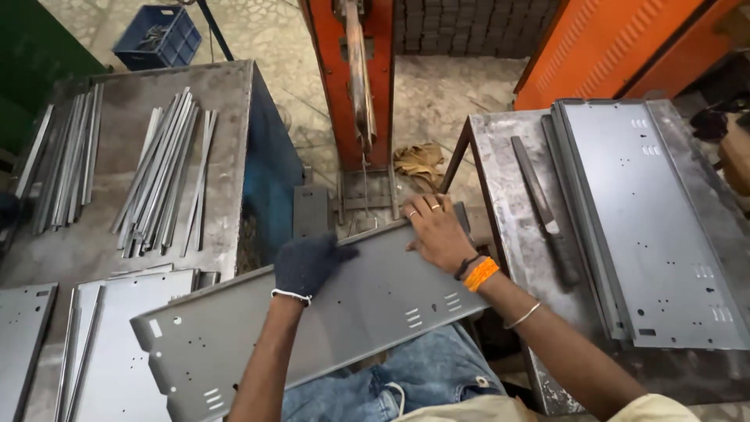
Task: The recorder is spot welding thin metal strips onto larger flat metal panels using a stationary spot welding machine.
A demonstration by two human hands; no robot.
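Up left, blue crate (156, 35) of metal parts (152, 35)

The panel (328, 312) was matt grey sheet metal, smooth and punched. The glove (307, 264) was dark knitted cloth. The bench (230, 101) was dull, scuffed steel.

The near left corner of the grey metal panel (312, 312) is hidden behind the forearm of the left hand (306, 264), and its lower edge is covered at the right wrist. The stacked panels (656, 227) on the right table are cut off by the picture's edge (as are the panels (117, 344) at lower left). What fills the blue crate (158, 37) cannot be made out.
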